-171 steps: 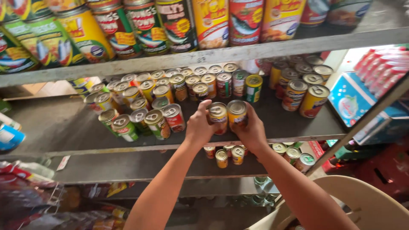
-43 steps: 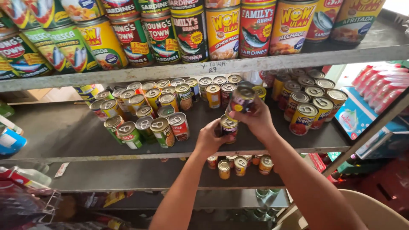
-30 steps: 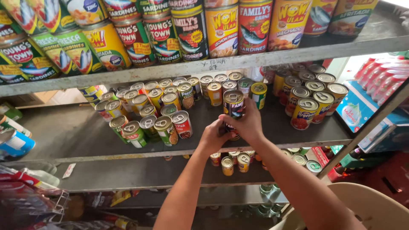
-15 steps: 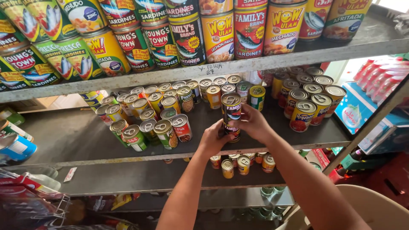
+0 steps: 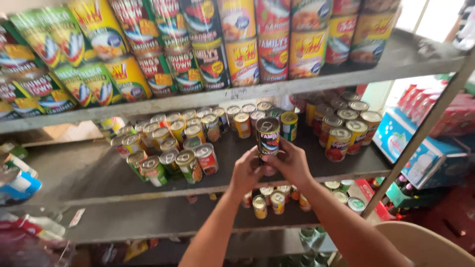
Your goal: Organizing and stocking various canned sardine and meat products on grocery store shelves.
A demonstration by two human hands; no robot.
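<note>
**Item: 2 stacked tins, middle shelf**

I see 1 red-labelled tin (image 5: 267,137) atop a second tin (image 5: 269,169), mostly hidden. My left hand (image 5: 246,172) and right hand (image 5: 289,162) are together, clasped on the stack above the grey metal shelf (image 5: 84,173). Left: a cluster of small tins (image 5: 168,148). Right: orange-labelled tins (image 5: 346,128).

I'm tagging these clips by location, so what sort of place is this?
Most likely a small grocery shop or its stockroom. Grey metal shelves hold rows of labelled cans, boxed goods sit at the right, and both hands stack two cans on the middle shelf.
</note>
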